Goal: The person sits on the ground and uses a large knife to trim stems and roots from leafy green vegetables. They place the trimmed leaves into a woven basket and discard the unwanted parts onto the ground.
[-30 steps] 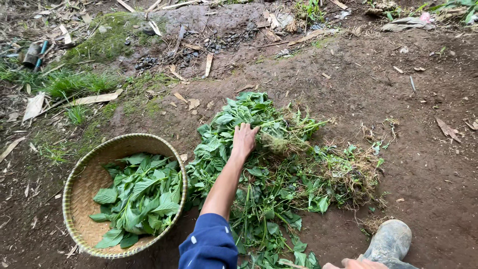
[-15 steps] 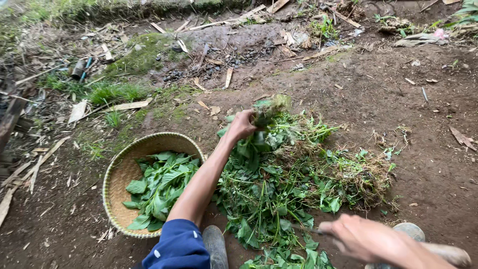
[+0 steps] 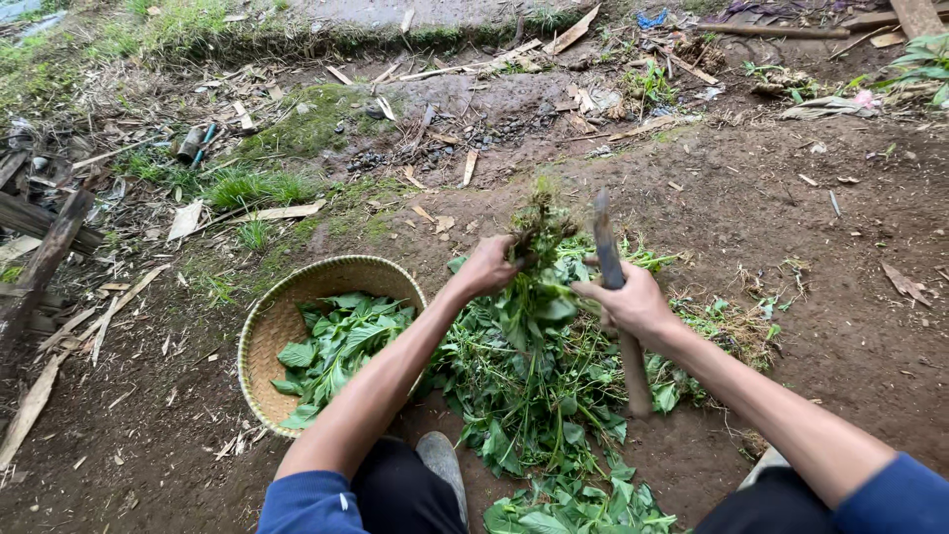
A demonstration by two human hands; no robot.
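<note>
Above the leafy pile (image 3: 539, 386), the left hand (image 3: 486, 267) grips a rooted plant bunch (image 3: 539, 237); the right hand (image 3: 630, 302) clenches a knife (image 3: 605, 247) beside the woven basket (image 3: 272, 326).

left hand (image 3: 486, 265) grips an uprooted green leafy bunch (image 3: 539, 259); right hand (image 3: 633, 302) holds a long knife (image 3: 614, 287) just beside it, round woven basket (image 3: 272, 331) left.

This is an outdoor yard or garden plot in the countryside, not a room. The ground (image 3: 850, 326) is bare brown soil, damp and trodden, with grass tufts (image 3: 247, 186) and moss at its edge. Bamboo scraps (image 3: 287, 211), dry leaves and old wooden planks (image 3: 44, 257) lie scattered about. A woven basket (image 3: 265, 336) of picked leaves sits on the dirt beside a heap of uprooted greens (image 3: 534, 386).
</note>
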